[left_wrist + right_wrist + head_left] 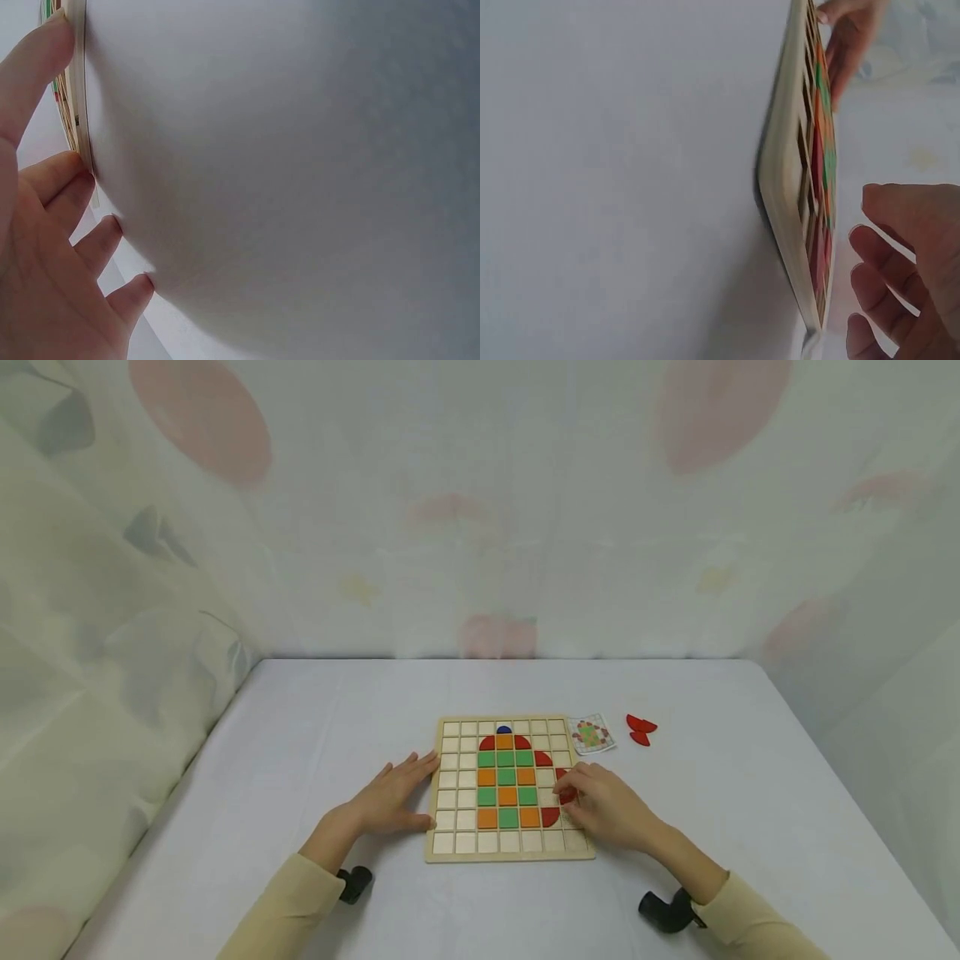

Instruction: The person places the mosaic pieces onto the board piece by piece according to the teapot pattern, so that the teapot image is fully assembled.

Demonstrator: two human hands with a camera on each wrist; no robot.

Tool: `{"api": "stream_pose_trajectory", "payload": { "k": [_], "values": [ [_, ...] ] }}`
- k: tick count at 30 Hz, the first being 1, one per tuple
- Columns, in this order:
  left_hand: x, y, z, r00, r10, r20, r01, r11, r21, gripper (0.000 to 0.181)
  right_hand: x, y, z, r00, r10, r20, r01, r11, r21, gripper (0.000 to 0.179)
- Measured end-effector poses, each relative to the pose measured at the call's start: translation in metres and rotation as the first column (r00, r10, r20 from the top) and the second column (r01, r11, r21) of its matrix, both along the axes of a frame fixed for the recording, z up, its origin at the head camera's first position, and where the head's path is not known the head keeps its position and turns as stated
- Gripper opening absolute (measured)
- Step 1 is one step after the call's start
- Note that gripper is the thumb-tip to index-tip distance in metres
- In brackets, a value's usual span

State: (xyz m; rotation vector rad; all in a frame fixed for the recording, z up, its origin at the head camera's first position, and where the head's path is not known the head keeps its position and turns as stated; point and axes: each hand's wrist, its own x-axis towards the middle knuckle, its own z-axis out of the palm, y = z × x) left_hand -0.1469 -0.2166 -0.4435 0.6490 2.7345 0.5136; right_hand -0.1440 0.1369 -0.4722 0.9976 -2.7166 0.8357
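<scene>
A wooden grid board (453, 850) lies on the table, with orange, green, red and blue tiles set in its cells. My left hand (393, 795) rests at the board's left edge, fingers spread; in the left wrist view its thumb and index finger touch the side of the frame. Over the right side of the board is my right hand (611, 806), its fingertips close over a red quarter-round tile (567, 795). Between its thumb and loosely bent fingers (881, 251) the right wrist view shows nothing held. Part of the board's lower right is hidden beneath this hand.
A small pattern card (591, 734) with a coloured grid picture lies against the board's upper right edge. Further right, several loose red tiles (641, 727) lie together on the white table (345, 693). A patterned curtain (480, 527) hangs behind the table.
</scene>
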Motion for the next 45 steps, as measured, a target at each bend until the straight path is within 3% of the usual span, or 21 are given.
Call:
{"api": "stream_pose_trajectory", "payload": {
  "k": [3, 10, 16, 20, 34, 45],
  "values": [
    [0.000, 0.000, -0.001, 1.000, -0.002, -0.002, 0.002, 1.000, -0.001, 0.087, -0.006, 0.013, 0.002, 0.999, -0.042, -0.021, 0.042, 0.999, -0.025, 0.021],
    [0.001, 0.001, -0.004, 1.000, -0.004, 0.000, 0.004, 1.000, 0.009, 0.087, -0.022, 0.052, 0.003, 0.990, -0.136, 0.036, 0.138, 0.988, -0.063, 0.023],
    [0.002, 0.000, -0.003, 1.000, -0.005, 0.005, 0.005, 1.000, -0.010, 0.087, -0.036, 0.083, -0.002, 0.976, -0.214, -0.033, 0.210, 0.973, -0.098, 0.025],
    [0.000, -0.001, -0.002, 1.000, -0.002, 0.001, 0.002, 1.000, -0.014, 0.087, -0.044, 0.096, -0.007, 0.964, -0.264, -0.022, 0.261, 0.961, -0.091, 0.026],
    [-0.003, -0.005, -0.006, 1.000, 0.009, 0.005, -0.009, 1.000, -0.022, 0.090, -0.067, 0.107, -0.014, 0.952, -0.297, 0.080, 0.299, 0.954, -0.015, 0.029],
    [-0.002, -0.003, -0.005, 1.000, -0.007, -0.014, 0.007, 1.000, -0.009, 0.089, -0.071, 0.104, -0.015, 0.938, -0.342, 0.052, 0.340, 0.939, 0.050, 0.024]
  ]
}}
